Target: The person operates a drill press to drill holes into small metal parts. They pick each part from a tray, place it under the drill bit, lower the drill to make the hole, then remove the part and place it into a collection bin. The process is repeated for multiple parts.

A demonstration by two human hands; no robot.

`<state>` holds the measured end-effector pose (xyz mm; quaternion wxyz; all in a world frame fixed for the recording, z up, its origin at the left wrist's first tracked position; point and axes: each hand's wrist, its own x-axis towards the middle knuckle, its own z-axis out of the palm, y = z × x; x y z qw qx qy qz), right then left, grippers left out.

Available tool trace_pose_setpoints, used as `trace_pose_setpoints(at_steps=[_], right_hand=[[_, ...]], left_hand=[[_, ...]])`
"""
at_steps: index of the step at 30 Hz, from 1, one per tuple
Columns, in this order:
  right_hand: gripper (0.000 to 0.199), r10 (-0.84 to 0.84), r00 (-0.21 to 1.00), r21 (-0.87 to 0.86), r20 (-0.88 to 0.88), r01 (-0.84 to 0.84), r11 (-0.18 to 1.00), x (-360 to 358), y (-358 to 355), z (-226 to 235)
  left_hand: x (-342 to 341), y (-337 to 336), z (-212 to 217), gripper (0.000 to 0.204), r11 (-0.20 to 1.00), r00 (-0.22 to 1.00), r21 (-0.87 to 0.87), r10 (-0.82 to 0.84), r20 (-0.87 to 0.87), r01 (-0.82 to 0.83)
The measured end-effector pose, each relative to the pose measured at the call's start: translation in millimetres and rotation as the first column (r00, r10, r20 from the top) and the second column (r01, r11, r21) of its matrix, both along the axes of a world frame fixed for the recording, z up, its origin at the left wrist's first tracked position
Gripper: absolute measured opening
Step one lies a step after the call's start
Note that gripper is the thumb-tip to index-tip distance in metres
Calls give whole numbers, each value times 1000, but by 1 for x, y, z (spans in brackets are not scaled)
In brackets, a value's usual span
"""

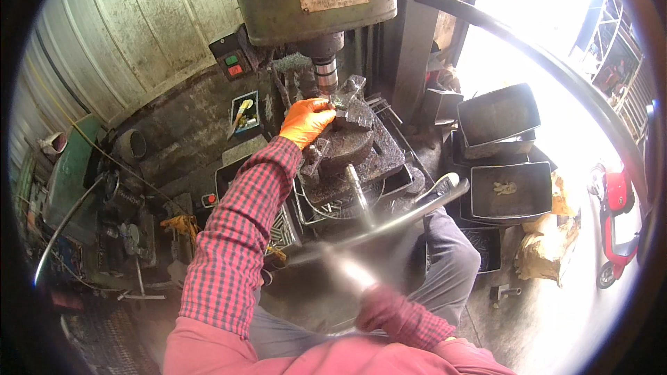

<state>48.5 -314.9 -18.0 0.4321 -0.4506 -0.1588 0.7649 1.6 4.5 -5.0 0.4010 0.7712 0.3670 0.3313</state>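
Observation:
My left hand (306,122), in an orange glove, reaches to a dark, grimy vise (354,114) right under the drill chuck (325,73). Its fingers are pinched together at the jaws, and whatever lies between them is too small to make out. My right hand (353,272) is smeared by motion in front of my lap, close to the near end of a long metal bar (424,210). Whether it touches that bar cannot be seen. A metal rod (358,187) runs from the vise toward the bar.
The green drill press head (316,0) hangs above. On the left are a switch box (230,59) with green and red buttons and a small blue tray (244,112). Black bins (511,191) are stacked on the right, beside a crumpled sack (549,246). A thick hose (528,38) arcs overhead.

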Motion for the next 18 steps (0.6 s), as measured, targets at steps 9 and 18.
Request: trace_pose_setpoints(at_steps=[9, 18], right_hand=[[95, -634, -299, 210, 713, -772, 600, 113, -9, 20], [65, 29, 954, 287, -298, 61, 956, 9, 0, 27]], left_hand=[[-1, 6, -2, 29, 997, 999, 68, -19, -35, 21], [-2, 5, 0, 27, 999, 999, 31, -23, -22, 24]])
